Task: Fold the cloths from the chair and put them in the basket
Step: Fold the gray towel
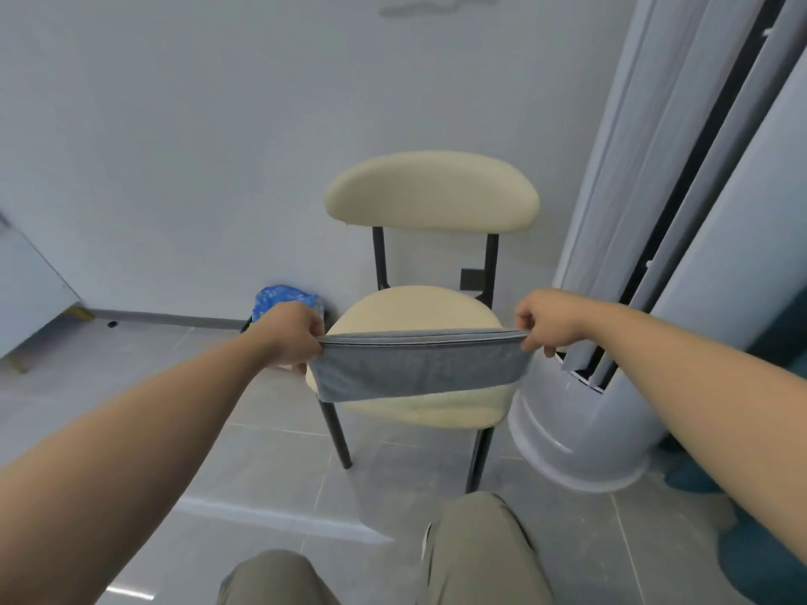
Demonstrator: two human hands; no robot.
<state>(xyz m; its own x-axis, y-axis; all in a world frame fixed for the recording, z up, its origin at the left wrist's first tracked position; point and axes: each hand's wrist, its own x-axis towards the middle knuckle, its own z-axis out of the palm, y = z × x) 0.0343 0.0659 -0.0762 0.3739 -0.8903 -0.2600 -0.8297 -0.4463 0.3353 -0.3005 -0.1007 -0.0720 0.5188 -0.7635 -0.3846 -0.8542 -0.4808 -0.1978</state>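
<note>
A grey-blue cloth (pixel 419 369) hangs folded over in the air, stretched flat above the front of the cream chair (pixel 432 194) seat. My left hand (pixel 292 334) pinches its top left corner. My right hand (pixel 550 320) pinches its top right corner. The cloth's upper edge shows doubled layers and its lower edge hangs just over the seat. No other cloth lies on the seat. No basket shows in this view.
A tall white floor-standing appliance (pixel 581 438) stands right of the chair, close to my right hand. A blue patterned bag (pixel 284 299) sits on the grey tiled floor behind my left hand, against the wall. My knees are at the bottom edge.
</note>
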